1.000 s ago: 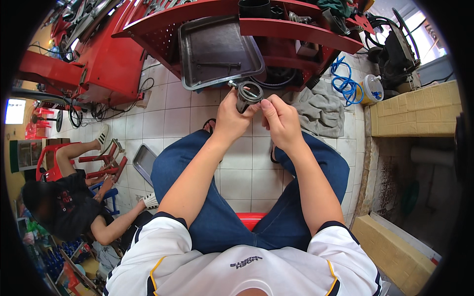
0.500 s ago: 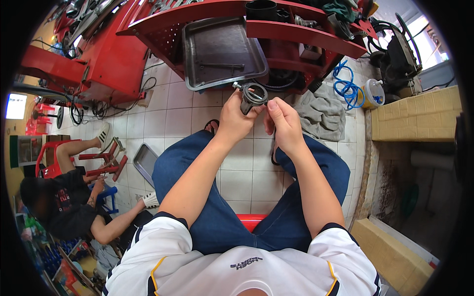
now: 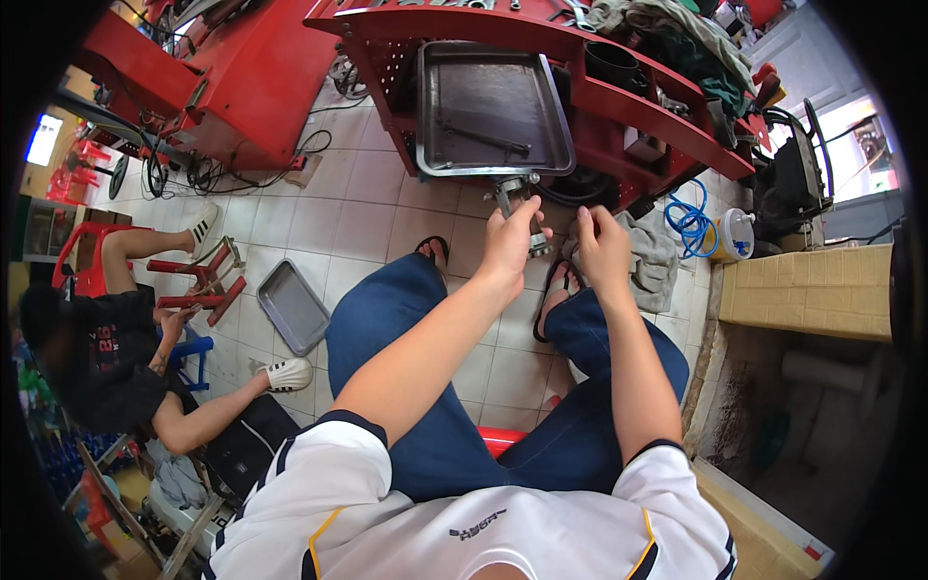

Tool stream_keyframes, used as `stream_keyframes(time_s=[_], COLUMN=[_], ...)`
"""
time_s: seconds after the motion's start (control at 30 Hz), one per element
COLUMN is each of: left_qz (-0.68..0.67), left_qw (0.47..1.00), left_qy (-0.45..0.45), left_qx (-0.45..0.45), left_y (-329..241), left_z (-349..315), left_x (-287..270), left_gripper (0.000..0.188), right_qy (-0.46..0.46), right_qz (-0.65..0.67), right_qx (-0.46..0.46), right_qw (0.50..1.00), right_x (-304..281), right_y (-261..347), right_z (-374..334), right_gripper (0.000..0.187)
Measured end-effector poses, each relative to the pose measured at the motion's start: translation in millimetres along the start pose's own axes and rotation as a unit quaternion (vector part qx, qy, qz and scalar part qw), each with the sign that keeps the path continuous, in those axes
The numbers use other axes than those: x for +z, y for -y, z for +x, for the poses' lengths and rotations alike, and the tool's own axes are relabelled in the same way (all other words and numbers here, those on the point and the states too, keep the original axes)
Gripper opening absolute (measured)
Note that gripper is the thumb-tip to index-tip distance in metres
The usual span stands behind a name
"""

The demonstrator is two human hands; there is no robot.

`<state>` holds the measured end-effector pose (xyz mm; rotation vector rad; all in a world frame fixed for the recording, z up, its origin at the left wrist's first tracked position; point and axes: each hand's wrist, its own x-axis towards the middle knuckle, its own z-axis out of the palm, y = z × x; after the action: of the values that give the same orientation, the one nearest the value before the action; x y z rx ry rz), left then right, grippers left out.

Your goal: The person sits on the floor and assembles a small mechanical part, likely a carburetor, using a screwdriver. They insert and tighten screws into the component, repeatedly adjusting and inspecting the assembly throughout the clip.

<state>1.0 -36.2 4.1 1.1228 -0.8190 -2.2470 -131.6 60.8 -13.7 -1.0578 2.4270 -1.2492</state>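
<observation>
My left hand (image 3: 507,244) is closed around a small grey metal part (image 3: 508,188) with projecting fittings. The part is held up just in front of the tray's near edge; my fingers and the angle hide much of its body. Apart from it, to the right, my right hand (image 3: 606,253) has its fingers curled in and the thumb near the index finger. Whatever it may hold is too small or hidden to make out. Beyond both hands a metal tray (image 3: 425,106) sits on the red tool cart, and a long dark rod-like thing (image 3: 493,141) lies in it.
Another grey tray (image 3: 294,307) lies on the tiled floor to the left. A person in black (image 3: 106,358) sits beyond it, beside a red metal stand (image 3: 215,285). A grey cloth (image 3: 652,261), blue hose (image 3: 688,227) and white bucket (image 3: 733,235) are at the right. The red cart (image 3: 667,121) stands ahead.
The metal part has been turned, so its round opening no longer faces up. My right hand has come away from it to the right. The whole view has shifted.
</observation>
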Motion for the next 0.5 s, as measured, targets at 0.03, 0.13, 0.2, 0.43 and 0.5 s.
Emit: stream_keyframes(time_s=[0.03,0.13,0.2,0.43,0.5], left_qz=[-0.005,-0.056,-0.122,-0.267,-0.298], left_qw=[1.000,0.998,0.991,0.962,0.953], left_qy=[0.004,-0.031,-0.045,-0.045,-0.047], left_qx=[0.028,0.023,-0.009,0.016,0.002], left_y=[0,-13,-27,-69,-74], left_z=[3,13,12,8,8], left_x=[-3,-21,-24,-36,-48], left_gripper=[0.028,0.029,0.035,0.052,0.054], right_qy=[-0.008,0.010,0.023,0.181,0.242], right_qz=[-0.048,-0.126,-0.153,-0.380,-0.392], right_qx=[-0.042,-0.100,-0.139,-0.110,-0.106], right_qw=[0.998,0.987,0.978,0.900,0.881], right_x=[8,47,86,155,162], right_y=[3,32,18,29,41], right_z=[11,64,114,184,187], right_gripper=[0.035,0.028,0.028,0.031,0.031])
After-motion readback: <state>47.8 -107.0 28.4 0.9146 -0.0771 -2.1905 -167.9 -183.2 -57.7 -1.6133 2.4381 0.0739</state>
